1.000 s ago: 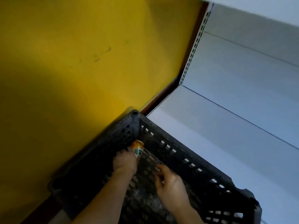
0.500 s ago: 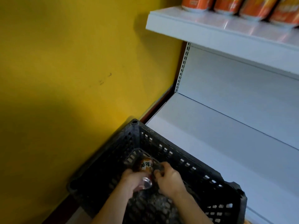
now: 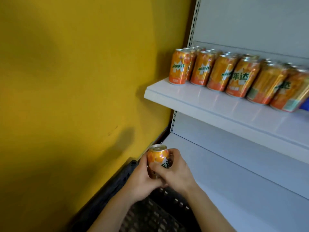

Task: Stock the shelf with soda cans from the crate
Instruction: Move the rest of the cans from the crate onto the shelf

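Observation:
I hold one orange soda can (image 3: 157, 155) upright above the black crate (image 3: 117, 183), with both hands wrapped round it. My left hand (image 3: 142, 180) grips its left side and base. My right hand (image 3: 175, 173) grips its right side, the fingers curled over the label. The crate sits on the floor at the bottom of the view, its mesh floor showing under my arms. Up and to the right, the white shelf (image 3: 192, 99) carries several orange soda cans (image 3: 217, 72) in rows.
A yellow wall (image 3: 75, 89) fills the left side, close to the crate. Below the stocked shelf is a lower white shelf (image 3: 234, 173) with nothing visible on it. A perforated shelf upright (image 3: 194, 19) runs up beside the wall. Something blue (image 3: 305, 104) shows at the right edge.
Both hands lifted the can out of the crate and turned it upright. My view rose from the crate floor, bringing the stocked shelf into sight.

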Demonstrator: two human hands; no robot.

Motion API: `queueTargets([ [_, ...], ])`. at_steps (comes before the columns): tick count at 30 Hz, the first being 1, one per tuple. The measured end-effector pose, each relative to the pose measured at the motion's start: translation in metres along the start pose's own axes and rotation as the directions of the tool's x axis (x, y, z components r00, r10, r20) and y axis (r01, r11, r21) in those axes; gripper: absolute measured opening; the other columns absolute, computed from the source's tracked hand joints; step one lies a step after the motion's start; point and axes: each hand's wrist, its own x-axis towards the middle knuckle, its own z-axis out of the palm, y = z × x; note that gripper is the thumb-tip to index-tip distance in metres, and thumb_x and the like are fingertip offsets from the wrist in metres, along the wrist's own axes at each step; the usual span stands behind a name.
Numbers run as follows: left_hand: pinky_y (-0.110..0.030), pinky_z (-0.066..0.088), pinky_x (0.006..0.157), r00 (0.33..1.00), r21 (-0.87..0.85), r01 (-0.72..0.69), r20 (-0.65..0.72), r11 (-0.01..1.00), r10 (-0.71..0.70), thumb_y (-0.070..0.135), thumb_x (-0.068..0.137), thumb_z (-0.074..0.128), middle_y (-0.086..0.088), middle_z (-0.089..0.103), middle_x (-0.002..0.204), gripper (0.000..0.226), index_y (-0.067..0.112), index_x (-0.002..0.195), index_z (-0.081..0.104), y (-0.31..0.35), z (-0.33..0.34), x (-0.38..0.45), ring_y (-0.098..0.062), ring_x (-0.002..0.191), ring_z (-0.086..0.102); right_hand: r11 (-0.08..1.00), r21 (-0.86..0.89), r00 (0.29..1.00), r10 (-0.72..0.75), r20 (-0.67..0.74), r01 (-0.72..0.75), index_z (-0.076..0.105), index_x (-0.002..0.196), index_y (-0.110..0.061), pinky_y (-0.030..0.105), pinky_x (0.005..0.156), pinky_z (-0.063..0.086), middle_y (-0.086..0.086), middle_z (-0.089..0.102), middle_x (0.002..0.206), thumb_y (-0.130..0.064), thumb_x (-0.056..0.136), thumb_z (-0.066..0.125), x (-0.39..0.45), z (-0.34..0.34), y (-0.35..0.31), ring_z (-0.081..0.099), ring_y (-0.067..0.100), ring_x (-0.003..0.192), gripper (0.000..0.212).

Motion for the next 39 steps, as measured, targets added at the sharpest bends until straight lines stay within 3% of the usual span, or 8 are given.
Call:
queueTargets([
  [6,-0.013,0.054,0.065,0.915,0.011,-0.376,-0.155,0.926,0.374,0.004,0.081,0.077,0.020,0.071,0.099,0.065,0.044,0.125,0.050,0.113,-0.010,0.022,0.002,0.086,0.068,0.949,-0.025,0.916,-0.310,-0.254,0.314,0.057,0.102,-0.039,0.011,0.066,0.048,-0.021,0.065,0.092,-0.042,0.071,0.082,-0.003,-0.077,-0.096,0.059,-0.012,0.088,0.040],
  [10,-0.008,0.048,0.081,0.853,0.098,-0.509,-0.074,0.855,0.516,0.021,0.089,0.070,0.026,0.064,0.115,0.053,0.051,0.123,0.043,0.174,-0.024,0.046,0.008,0.105,0.062,0.902,-0.106,0.807,-0.423,-0.413,0.419,0.058,0.095,-0.040,0.008,0.064,0.043,-0.020,0.065,0.085,-0.043,0.072,0.080,0.009,-0.109,-0.138,0.058,-0.007,0.083,0.032],
  [14,-0.027,0.032,0.114,0.878,0.239,-0.478,0.097,0.845,0.469,0.070,0.082,0.061,0.018,0.041,0.145,0.050,0.062,0.123,0.034,0.199,-0.037,0.083,0.000,0.138,0.037,0.906,-0.155,0.743,-0.413,-0.526,0.393,0.053,0.087,-0.042,0.010,0.059,0.043,-0.020,0.065,0.083,-0.045,0.075,0.078,0.045,-0.132,-0.149,0.059,-0.007,0.078,0.028],
  [17,-0.031,0.029,0.113,0.908,0.154,-0.414,0.000,0.897,0.420,0.044,0.097,0.059,0.019,0.033,0.139,0.047,0.051,0.136,0.033,0.205,-0.039,0.112,-0.001,0.134,0.030,0.922,-0.195,0.721,-0.383,-0.577,0.334,0.055,0.094,-0.036,0.014,0.059,0.043,-0.014,0.067,0.088,-0.046,0.077,0.076,0.080,-0.140,-0.138,0.061,0.001,0.078,0.029],
  [20,-0.023,0.025,0.106,0.914,0.318,-0.379,-0.017,0.869,0.405,0.029,0.104,0.050,0.017,0.029,0.137,0.056,0.025,0.154,0.026,0.203,-0.033,0.137,-0.002,0.129,0.028,0.938,-0.191,0.706,-0.344,-0.619,0.289,0.059,0.103,-0.027,0.031,0.069,0.053,-0.009,0.067,0.095,-0.056,0.076,0.071,0.112,-0.140,-0.116,0.063,0.012,0.089,0.041],
  [24,-0.041,0.027,0.120,0.931,0.388,-0.281,-0.111,0.878,0.347,0.038,0.104,0.047,0.000,0.028,0.163,0.064,0.021,0.159,0.018,0.198,-0.037,0.176,-0.021,0.146,0.035,0.936,-0.233,0.714,-0.353,-0.604,0.264,0.054,0.125,-0.021,0.040,0.080,0.055,-0.002,0.066,0.111,-0.061,0.077,0.066,0.141,-0.138,-0.102,0.061,0.019,0.102,0.063],
  [29,-0.049,0.039,0.112,0.897,0.462,-0.341,-0.102,0.819,0.431,0.061,0.097,0.039,0.010,0.040,0.157,0.061,0.046,0.152,0.017,0.186,-0.027,0.202,-0.018,0.141,0.043,0.935,-0.339,0.803,-0.280,-0.525,0.104,0.041,0.137,-0.015,0.036,0.077,0.050,0.008,0.064,0.118,-0.046,0.085,0.071,0.170,-0.137,-0.089,0.061,0.029,0.105,0.067],
  [39,-0.041,0.041,0.106,0.863,0.701,-0.254,-0.146,0.666,0.483,0.052,0.102,0.037,0.007,0.024,0.165,0.070,0.030,0.160,0.004,0.183,-0.027,0.205,-0.021,0.144,0.038,0.905,-0.423,0.816,-0.275,-0.508,0.041,0.037,0.139,-0.007,0.040,0.081,0.049,0.015,0.061,0.121,-0.043,0.091,0.066,0.172,-0.134,-0.094,0.060,0.036,0.107,0.067],
])
